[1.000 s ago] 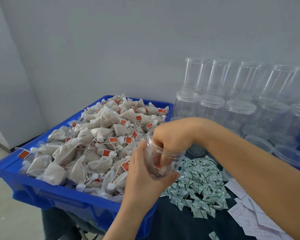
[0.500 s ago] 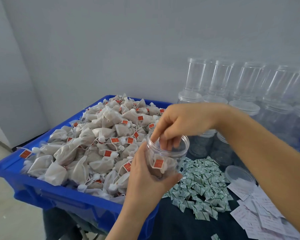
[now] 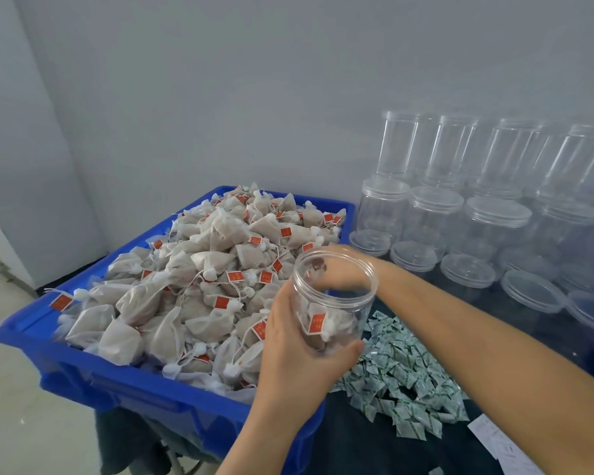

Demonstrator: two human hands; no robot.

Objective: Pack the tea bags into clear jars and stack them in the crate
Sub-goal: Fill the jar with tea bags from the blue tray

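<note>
The right hand [image 3: 336, 269] has left the open clear plastic jar [image 3: 333, 299], its fingers hidden behind the rim, so I cannot tell their state; the left hand [image 3: 299, 347] grips the jar's base. Reach to 10 o'clock for white mesh tea bags [image 3: 192, 282], keeping the jar tilted

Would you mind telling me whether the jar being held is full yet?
Not yet. The jar in the left hand holds tea bags only near its bottom; its upper part is clear, lid off.

No legible text anywhere. Red tags [image 3: 234, 276] on the tea bags [image 3: 182, 269] in the blue crate [image 3: 124, 382], centre left, carry pale marks too small to read. Green-printed white sachets [image 3: 402, 378], lower right, blurred. Paper slips [image 3: 494, 440] at bottom right edge show faint print, unreadable.
</note>
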